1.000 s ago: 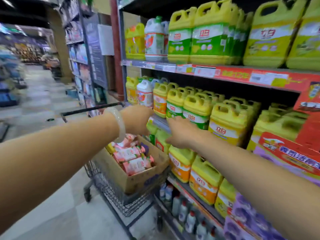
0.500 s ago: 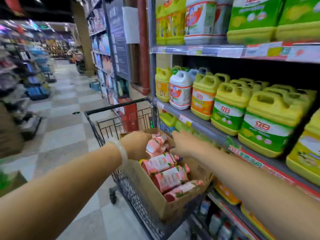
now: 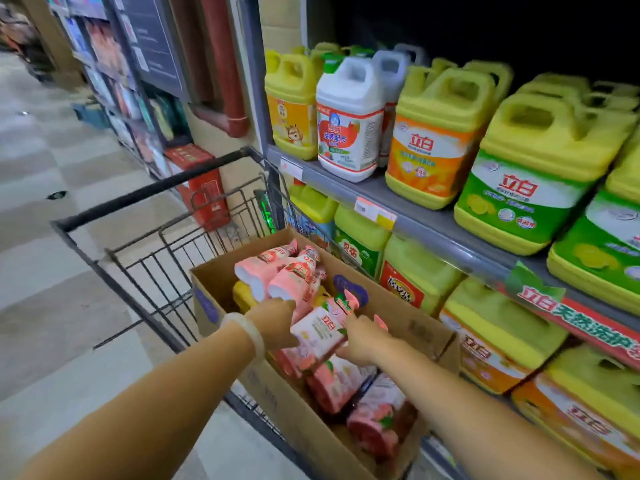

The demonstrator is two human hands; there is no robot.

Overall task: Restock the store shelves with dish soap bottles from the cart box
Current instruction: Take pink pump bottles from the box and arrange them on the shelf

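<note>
A cardboard box (image 3: 291, 403) sits in a wire cart (image 3: 145, 244) and holds several pink dish soap bottles lying on their sides. Both of my hands are inside the box around one pink bottle (image 3: 320, 332) with a white label. My left hand (image 3: 275, 322), with a pale bangle on the wrist, touches the bottle's left side. My right hand (image 3: 362, 339) is against its right side, fingers curled at it. Whether the bottle is lifted off the pile I cannot tell. Two more pink bottles (image 3: 277, 271) lie at the far end of the box.
To the right stands a grey shelf (image 3: 433, 225) packed with yellow and white detergent jugs (image 3: 349, 116), with more jugs on the lower shelves. A red carton (image 3: 201, 185) stands on the floor beyond the cart. The tiled aisle (image 3: 52, 237) runs off to the left.
Both hands have come down from the shelf jugs into the cart box and closed in on one pink bottle. The view has dropped and moved nearer the cart.
</note>
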